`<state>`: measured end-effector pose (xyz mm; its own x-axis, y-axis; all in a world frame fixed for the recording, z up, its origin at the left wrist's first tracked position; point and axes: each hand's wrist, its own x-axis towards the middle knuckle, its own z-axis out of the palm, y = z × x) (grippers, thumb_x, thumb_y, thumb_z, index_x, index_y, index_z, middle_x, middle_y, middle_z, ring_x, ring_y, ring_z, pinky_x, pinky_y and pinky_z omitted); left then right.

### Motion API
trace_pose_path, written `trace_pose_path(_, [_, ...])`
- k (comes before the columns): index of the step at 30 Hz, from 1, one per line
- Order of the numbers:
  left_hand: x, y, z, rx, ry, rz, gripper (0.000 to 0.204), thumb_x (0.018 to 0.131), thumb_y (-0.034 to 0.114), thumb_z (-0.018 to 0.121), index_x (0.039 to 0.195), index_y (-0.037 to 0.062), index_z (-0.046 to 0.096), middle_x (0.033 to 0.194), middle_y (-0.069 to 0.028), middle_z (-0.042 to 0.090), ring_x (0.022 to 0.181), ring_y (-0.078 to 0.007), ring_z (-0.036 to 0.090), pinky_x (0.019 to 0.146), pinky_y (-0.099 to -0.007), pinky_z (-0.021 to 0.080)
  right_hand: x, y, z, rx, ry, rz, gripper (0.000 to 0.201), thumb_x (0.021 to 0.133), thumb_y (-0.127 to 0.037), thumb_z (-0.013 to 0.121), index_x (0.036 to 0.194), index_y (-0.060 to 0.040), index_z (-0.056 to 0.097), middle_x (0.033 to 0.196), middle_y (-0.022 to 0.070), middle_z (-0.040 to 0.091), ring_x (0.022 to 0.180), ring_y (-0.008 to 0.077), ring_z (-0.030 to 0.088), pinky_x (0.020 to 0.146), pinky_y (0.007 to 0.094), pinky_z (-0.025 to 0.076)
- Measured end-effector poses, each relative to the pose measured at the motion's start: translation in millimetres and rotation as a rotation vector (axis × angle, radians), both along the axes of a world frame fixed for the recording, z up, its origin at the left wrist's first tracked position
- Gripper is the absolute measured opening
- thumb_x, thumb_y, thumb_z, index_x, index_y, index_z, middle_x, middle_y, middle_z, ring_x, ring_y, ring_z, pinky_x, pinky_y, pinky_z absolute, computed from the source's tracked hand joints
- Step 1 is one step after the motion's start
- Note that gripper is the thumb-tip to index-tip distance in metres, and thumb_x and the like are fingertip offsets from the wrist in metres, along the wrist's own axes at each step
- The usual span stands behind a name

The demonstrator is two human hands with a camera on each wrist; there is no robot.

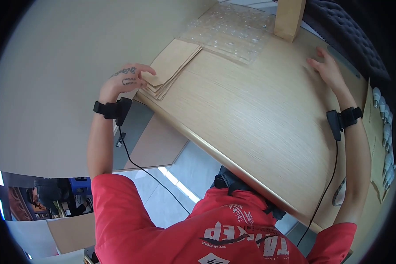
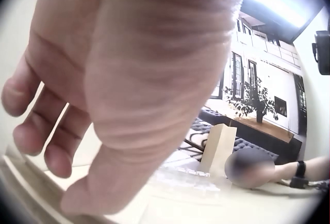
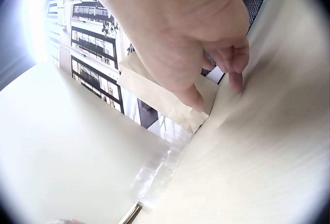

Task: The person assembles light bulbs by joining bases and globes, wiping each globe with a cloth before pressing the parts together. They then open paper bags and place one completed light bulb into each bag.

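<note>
My left hand point(image 1: 130, 78) is at the near left corner of a stack of flat brown kraft sheets point(image 1: 174, 61). Its index finger reaches over the top sheet. In the left wrist view, the fingers point(image 2: 59, 159) are spread and slightly bent, with nothing between them and the thumb. My right hand point(image 1: 330, 71) hovers low over the far right part of the table point(image 1: 259, 119), its fingers loosely bent and holding nothing. Beyond its thumb stands an upright tan box point(image 1: 288, 20), also seen behind the fingers in the right wrist view.
A clear plastic tray point(image 1: 229, 33) lies at the far side, between the sheets and the box. Several white light bulbs point(image 1: 386, 132) line the right side on a brown cardboard piece point(image 1: 376, 152). A dark tufted seat point(image 1: 345, 31) borders the far edge. Cables hang from both wrists.
</note>
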<state>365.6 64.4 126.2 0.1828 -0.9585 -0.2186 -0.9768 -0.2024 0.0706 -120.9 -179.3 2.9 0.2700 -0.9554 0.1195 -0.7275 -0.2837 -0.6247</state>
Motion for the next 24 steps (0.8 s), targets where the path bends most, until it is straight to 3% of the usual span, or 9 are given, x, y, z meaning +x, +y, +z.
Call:
trace_pose_path(1, [1,-1,0,0.008,-0.026,0.013,0.03,0.079,0.006,0.067,0.107,0.0135,0.072,0.069,-0.0058,0.057,0.067,-0.019,0.055,0.066,-0.0333,0.046,-2,4,0,-0.017,-0.012,0.001,0.075,0.085,-0.036,0.068,0.143,0.003,0.041,0.137,0.0178,0.053,0.086,0.0175,0.065,0.086,0.0316,0.049])
trace_pose_path(3, [2,-3,1,0.023,-0.076,0.037,0.022,0.081,0.007,0.069,0.103,0.0109,0.072,0.081,-0.0102,0.069,0.079,-0.0235,0.065,0.073,-0.0354,0.05,-10,12,0,-0.013,-0.029,0.007,0.072,0.086,-0.035,0.067,0.142,0.0022,0.042,0.135,0.0172,0.054,0.085,0.0169,0.064,0.085,0.0316,0.049])
trace_pose_path(6, [8,-3,-2,-0.113,-0.124,-0.071,0.016,0.084,0.008,0.067,0.099,0.0084,0.073,0.084,-0.0123,0.071,0.082,-0.0242,0.067,0.073,-0.034,0.05,-21,29,8,0.022,-0.074,0.02,0.069,0.086,-0.034,0.067,0.141,0.0004,0.045,0.134,0.0174,0.055,0.089,0.0184,0.064,0.088,0.0328,0.049])
trace_pose_path(9, [6,-2,8,-0.194,0.067,-0.049,0.017,0.086,0.011,0.067,0.101,0.0071,0.072,0.079,-0.0128,0.07,0.079,-0.023,0.068,0.073,-0.0329,0.05,-36,41,11,-0.014,-0.111,0.037,0.064,0.086,-0.031,0.067,0.14,-0.0019,0.047,0.131,0.0154,0.057,0.086,0.017,0.064,0.086,0.0324,0.049])
trace_pose_path(12, [-12,-1,28,-0.297,0.118,-0.004,0.017,0.087,0.014,0.066,0.101,0.0065,0.072,0.077,-0.0129,0.07,0.073,-0.0209,0.065,0.071,-0.0316,0.049,-45,59,17,-0.022,-0.141,0.064,0.059,0.086,-0.028,0.067,0.137,-0.003,0.051,0.127,0.0127,0.059,0.08,0.0149,0.062,0.081,0.0309,0.05])
trace_pose_path(13, [-19,0,39,-0.299,0.063,-0.008,0.018,0.089,0.016,0.066,0.102,0.0058,0.072,0.069,-0.0091,0.065,0.064,-0.0162,0.056,0.064,-0.0305,0.045,-47,66,20,-0.015,-0.152,0.073,0.057,0.086,-0.026,0.067,0.136,-0.0032,0.052,0.126,0.012,0.06,0.078,0.0145,0.062,0.08,0.0304,0.05])
trace_pose_path(16, [-36,-1,61,-0.376,0.074,-0.054,0.019,0.09,0.019,0.066,0.102,0.0055,0.072,0.062,-0.004,0.055,0.06,-0.0131,0.045,0.058,-0.0289,0.038,-55,82,22,0.018,-0.187,0.102,0.052,0.086,-0.024,0.067,0.131,-0.0027,0.056,0.122,0.0107,0.062,0.075,0.0138,0.06,0.076,0.0292,0.05])
trace_pose_path(17, [-46,0,67,-0.4,0.184,-0.081,0.019,0.09,0.019,0.067,0.102,0.0049,0.072,0.061,0.0003,0.049,0.06,-0.0094,0.041,0.056,-0.0266,0.034,-57,88,23,0.028,-0.201,0.106,0.05,0.086,-0.023,0.067,0.13,-0.0027,0.057,0.12,0.0106,0.063,0.076,0.0136,0.06,0.076,0.0294,0.05])
trace_pose_path(24, [-115,-26,83,-0.399,0.467,-0.262,0.016,0.092,0.014,0.066,0.102,0.002,0.071,0.068,0.0053,0.054,0.064,-0.006,0.044,0.058,-0.0245,0.036,-74,115,22,0.161,-0.305,0.178,0.037,0.088,-0.022,0.066,0.119,-0.0007,0.063,0.103,0.0093,0.068,0.081,0.0132,0.063,0.075,0.0288,0.051])
